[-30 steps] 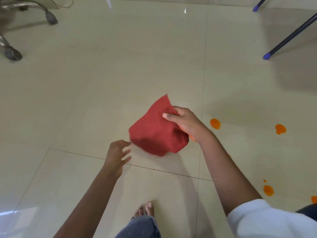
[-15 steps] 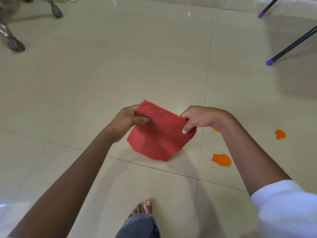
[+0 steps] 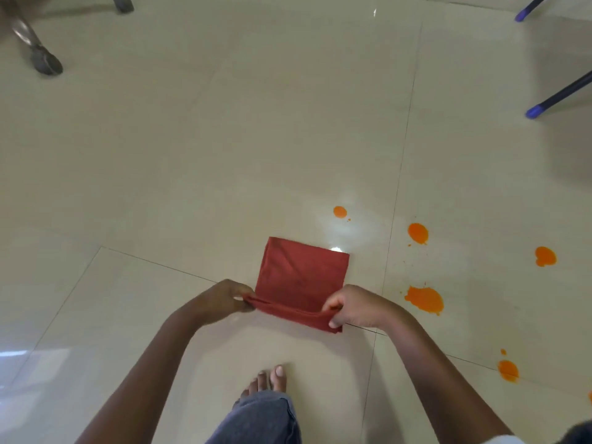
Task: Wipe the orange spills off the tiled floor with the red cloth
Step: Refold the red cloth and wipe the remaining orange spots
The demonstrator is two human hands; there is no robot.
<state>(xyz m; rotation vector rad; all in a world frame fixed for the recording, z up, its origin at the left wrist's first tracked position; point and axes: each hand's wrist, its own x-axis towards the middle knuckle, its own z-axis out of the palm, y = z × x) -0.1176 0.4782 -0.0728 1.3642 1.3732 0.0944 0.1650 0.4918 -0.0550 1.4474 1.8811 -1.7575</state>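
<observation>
The red cloth (image 3: 301,274) lies spread flat as a folded square on the cream tiled floor (image 3: 224,155). My left hand (image 3: 224,299) pinches its near left corner and my right hand (image 3: 352,307) pinches its near right corner, both holding the near edge slightly raised. Orange spills sit to the right of the cloth: a large blot (image 3: 425,299) closest to my right hand, a drop (image 3: 418,233) beyond it, a small drop (image 3: 340,212) past the cloth's far corner, another (image 3: 545,256) further right, and one (image 3: 508,370) near the right front.
My bare foot (image 3: 269,379) and jeans leg (image 3: 259,418) are just behind the cloth. Office chair castors (image 3: 48,64) stand at the far left. Dark furniture legs with blue tips (image 3: 535,111) stand at the far right.
The cloth was bunched in my right hand alone, then both hands took it and stretched it out; now it is laid flat on the floor, held by its near corners.
</observation>
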